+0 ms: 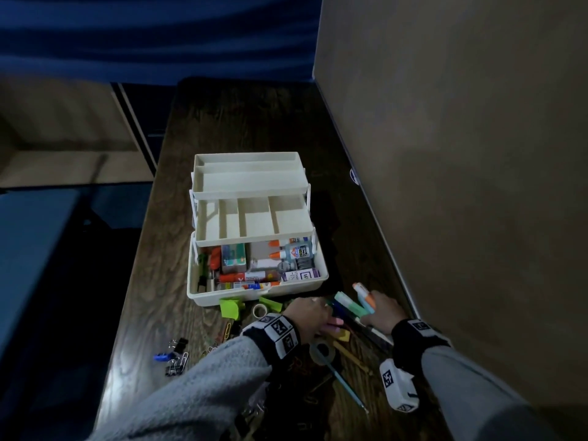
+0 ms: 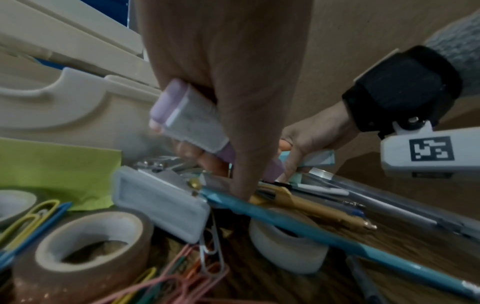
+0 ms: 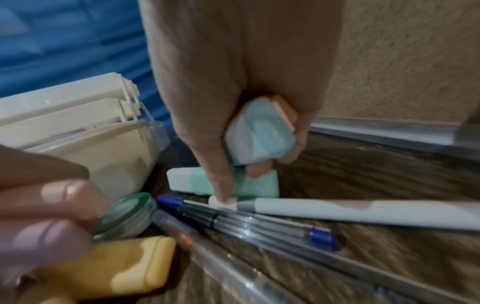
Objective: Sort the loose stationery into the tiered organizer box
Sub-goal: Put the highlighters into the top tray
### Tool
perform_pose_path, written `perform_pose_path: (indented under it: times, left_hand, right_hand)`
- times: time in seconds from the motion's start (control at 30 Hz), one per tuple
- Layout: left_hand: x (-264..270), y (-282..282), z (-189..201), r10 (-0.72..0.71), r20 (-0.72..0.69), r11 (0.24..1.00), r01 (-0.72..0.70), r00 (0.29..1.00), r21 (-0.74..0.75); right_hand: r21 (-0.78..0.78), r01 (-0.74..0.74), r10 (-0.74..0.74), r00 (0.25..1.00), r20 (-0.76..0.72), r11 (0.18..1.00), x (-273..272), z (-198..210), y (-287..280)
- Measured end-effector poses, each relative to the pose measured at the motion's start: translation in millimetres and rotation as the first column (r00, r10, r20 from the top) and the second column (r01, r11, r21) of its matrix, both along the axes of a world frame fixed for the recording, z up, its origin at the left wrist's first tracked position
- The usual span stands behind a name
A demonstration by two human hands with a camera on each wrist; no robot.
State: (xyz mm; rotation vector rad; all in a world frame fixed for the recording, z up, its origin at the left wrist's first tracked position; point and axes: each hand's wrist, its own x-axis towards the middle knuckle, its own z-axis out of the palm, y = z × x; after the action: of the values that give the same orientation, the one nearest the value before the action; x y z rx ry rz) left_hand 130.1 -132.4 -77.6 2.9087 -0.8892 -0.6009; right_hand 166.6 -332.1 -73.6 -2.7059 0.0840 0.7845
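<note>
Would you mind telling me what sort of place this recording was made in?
Probably a home or office desk pushed against a wall: a dark wood-grain tabletop, a plain beige wall beside it, and a cream tiered organizer box amid loose stationery.

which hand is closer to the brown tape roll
Left. The left hand works in the pile right beside the brown tape roll, gripping a lilac highlighter. The right hand is farther over, by the wall, gripping blue and orange highlighters.
</note>
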Motion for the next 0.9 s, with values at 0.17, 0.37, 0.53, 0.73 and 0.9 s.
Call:
perform_pose_path:
  times: [0.17,0.37,0.53,0.73,0.9]
  left_hand:
    - [0.3,4.4,5.1,0.005,-0.012,1.0,-0.005,1.0,-0.027]
    - [-6.7,19.6,32.5,-0.03,0.079,0.998,0.034,0.996,-0.058]
    - [-17.0,58.5,65.2,0.09,0.165,0.982,-0.06,0.982,-0.18]
    - [-25.3,150.2,96.8,0.488,0.049,0.729,-0.376,0.871,-0.571]
    - [6.0,221.0,121.4,0.735,0.023,0.524,-0.546,0.678,-0.653]
  right_hand:
    - [0.07,0.112,-0.117,0.99,0.072,0.991,4.9,0.4,1.0]
    - [0.381,0.217,-0.354,0.872,0.337,0.899,44.8,52.0,24.3]
    - [0.36,-0.061,-0.157,0.823,0.546,0.931,106.5,108.2,88.0]
    - [0.059,-0.332,0.214,0.724,0.656,0.942,160.2,132.8,170.1]
    - [-0.118,-0.424,0.405,0.694,0.596,0.898,173.9,123.8,197.7]
